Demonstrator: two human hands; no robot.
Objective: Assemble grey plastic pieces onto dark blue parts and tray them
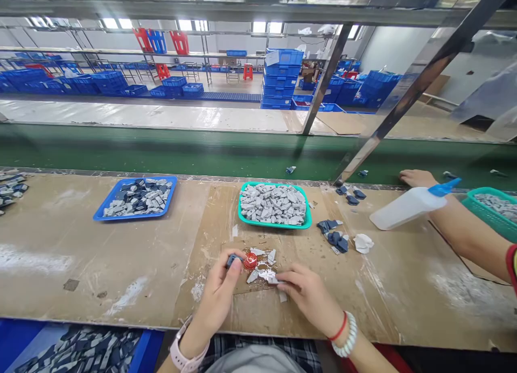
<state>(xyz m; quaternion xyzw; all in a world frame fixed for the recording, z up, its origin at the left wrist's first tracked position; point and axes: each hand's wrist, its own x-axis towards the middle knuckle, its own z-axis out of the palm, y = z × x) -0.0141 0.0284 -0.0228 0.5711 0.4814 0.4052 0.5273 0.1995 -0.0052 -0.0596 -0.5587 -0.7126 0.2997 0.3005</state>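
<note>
My left hand (220, 292) is closed in a pinch on a small dark blue part (233, 260), held just left of a small red round cap (250, 261) on the bench. My right hand (309, 295) rests low on the bench with its fingers curled onto a small grey piece (271, 278) among several scattered grey pieces (260, 265). Behind them stands a teal tray (309, 217) heaped with grey parts. Farther left sits a blue tray (103, 211) with mixed grey and dark blue parts.
Another person's arm (464, 227) reaches across the bench at right behind a white spray bottle (407, 206). Loose dark blue parts (335, 236) and a white wad (362, 243) lie nearby. A green conveyor belt (202, 152) runs behind the bench. A blue bin (81, 351) of parts sits below the front edge.
</note>
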